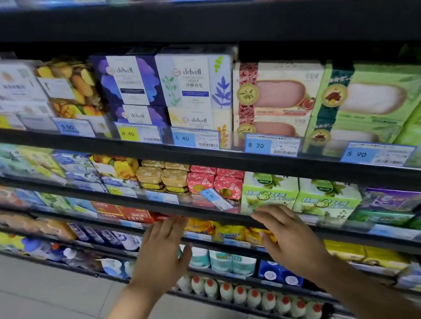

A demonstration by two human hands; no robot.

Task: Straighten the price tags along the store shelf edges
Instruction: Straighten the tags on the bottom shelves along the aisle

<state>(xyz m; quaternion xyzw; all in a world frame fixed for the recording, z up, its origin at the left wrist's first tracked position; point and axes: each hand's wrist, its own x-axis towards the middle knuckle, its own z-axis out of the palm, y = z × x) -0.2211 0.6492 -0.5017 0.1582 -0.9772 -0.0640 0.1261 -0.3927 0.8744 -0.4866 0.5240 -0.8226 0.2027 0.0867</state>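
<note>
Two hands reach for the shelf edge [207, 213]: left hand [161, 255] and right hand [287, 235], fingers straight and loosely spread, holding nothing. Between and just above them a crooked price tag [215, 198] tilts steeply on the rail. Next, likely pinch and level it.

Blue and white price tags sit along the front edges of the dark shelves. One small blue tag [215, 198] is crooked, tilted with its top leaning left, on the shelf edge [156, 207] beside the red soap packs. On the edge above, the tags reading 6 40 [196, 140], 8 20 [271, 145] and 5 90 [377, 154] sit square with their rail.
</note>
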